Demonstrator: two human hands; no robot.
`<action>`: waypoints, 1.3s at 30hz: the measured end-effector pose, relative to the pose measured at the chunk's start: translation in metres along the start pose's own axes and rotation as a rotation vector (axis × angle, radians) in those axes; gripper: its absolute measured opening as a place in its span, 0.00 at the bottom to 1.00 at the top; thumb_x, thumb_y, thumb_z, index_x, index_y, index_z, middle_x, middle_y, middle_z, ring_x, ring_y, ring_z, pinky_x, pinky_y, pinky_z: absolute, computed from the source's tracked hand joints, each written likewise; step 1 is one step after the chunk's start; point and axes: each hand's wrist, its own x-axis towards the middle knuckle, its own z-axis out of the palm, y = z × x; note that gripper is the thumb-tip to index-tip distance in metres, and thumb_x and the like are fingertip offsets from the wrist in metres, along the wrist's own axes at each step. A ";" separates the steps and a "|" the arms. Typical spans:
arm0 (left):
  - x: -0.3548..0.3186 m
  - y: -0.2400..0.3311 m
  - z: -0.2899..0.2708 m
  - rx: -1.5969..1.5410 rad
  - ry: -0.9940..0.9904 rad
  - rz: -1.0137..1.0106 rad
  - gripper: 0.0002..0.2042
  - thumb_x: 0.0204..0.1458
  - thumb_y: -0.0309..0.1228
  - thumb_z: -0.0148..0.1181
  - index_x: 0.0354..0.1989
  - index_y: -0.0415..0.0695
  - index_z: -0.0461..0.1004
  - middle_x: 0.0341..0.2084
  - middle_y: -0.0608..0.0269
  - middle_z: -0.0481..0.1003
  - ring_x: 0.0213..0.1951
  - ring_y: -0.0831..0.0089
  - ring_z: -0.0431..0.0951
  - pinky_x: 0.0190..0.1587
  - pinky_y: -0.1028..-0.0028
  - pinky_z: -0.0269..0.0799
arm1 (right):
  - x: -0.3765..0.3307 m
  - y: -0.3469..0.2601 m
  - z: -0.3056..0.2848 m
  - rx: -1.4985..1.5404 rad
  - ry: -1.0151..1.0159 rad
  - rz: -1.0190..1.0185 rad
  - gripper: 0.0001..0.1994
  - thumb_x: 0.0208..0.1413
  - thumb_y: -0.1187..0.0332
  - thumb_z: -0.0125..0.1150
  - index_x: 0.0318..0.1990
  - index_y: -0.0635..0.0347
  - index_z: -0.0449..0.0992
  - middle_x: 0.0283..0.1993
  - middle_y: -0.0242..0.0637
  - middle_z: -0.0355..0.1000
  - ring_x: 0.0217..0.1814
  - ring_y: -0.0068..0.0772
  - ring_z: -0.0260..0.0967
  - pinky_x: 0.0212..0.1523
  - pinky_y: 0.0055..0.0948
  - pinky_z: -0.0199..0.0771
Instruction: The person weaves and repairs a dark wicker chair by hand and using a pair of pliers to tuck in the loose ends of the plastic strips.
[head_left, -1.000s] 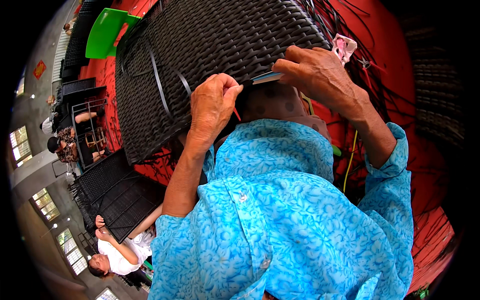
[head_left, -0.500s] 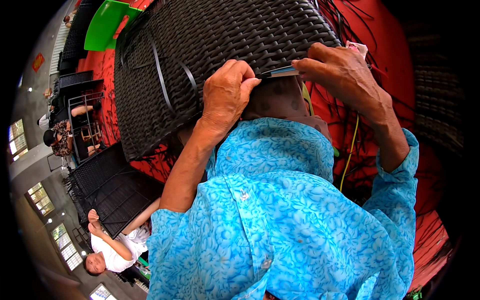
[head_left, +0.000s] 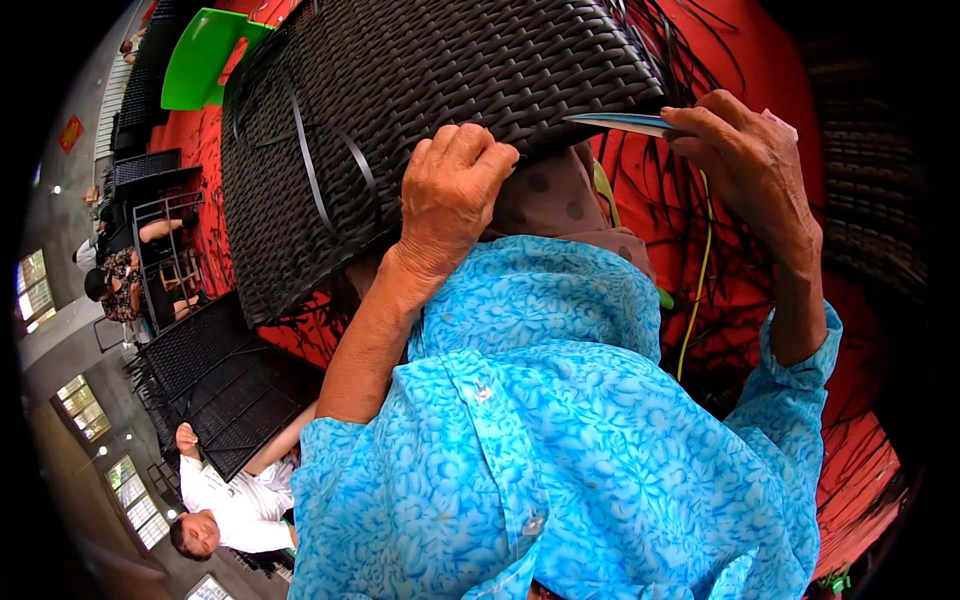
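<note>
A black woven rattan panel (head_left: pixel 440 80) lies across my lap, its near edge toward me. My left hand (head_left: pixel 452 190) is closed in a pinch at that edge; what is between its thumb and fingers is too hidden to make out. My right hand (head_left: pixel 745 160) is raised off the panel's right corner, closed around a slim pointed blade tool (head_left: pixel 625 122) with a blue and pale sheen. The tool's tip points left, over the panel's edge and apart from my left hand. Two loose flat black strips (head_left: pixel 308 160) arch over the panel's left part.
Loose black strips (head_left: pixel 690 270) lie tangled on the red floor covering (head_left: pixel 850 470) at the right, beside a yellow cord (head_left: pixel 696 290). A green plastic chair (head_left: pixel 200 60) stands at the far left. Further woven frames (head_left: pixel 225 390) and a person in white (head_left: pixel 235 510) are at the left.
My right hand has moved right, drawing the blade tool away from my left fingertips. My left hand stays at the panel's edge. The panel has shifted slightly left in view.
</note>
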 end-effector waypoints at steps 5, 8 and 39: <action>0.013 -0.008 -0.007 -0.142 -0.142 -0.027 0.06 0.39 0.21 0.61 0.25 0.42 0.71 0.25 0.64 0.68 0.31 0.66 0.71 0.34 0.69 0.67 | -0.010 -0.002 0.006 -0.005 -0.022 0.052 0.10 0.45 0.65 0.62 0.37 0.48 0.75 0.26 0.28 0.64 0.24 0.27 0.68 0.20 0.29 0.63; 0.026 -0.013 -0.012 -0.130 -0.276 0.004 0.04 0.41 0.22 0.59 0.25 0.41 0.70 0.24 0.63 0.68 0.30 0.66 0.71 0.33 0.70 0.67 | -0.014 -0.001 0.009 0.037 -0.014 0.085 0.10 0.45 0.65 0.62 0.37 0.48 0.75 0.26 0.29 0.64 0.24 0.29 0.68 0.20 0.29 0.64; 0.033 -0.015 0.004 -0.455 -0.204 -0.261 0.09 0.44 0.25 0.62 0.35 0.42 0.75 0.32 0.66 0.70 0.32 0.77 0.71 0.33 0.79 0.68 | -0.032 -0.029 0.019 0.160 0.025 0.283 0.13 0.44 0.68 0.63 0.41 0.47 0.75 0.26 0.30 0.64 0.22 0.32 0.66 0.21 0.29 0.65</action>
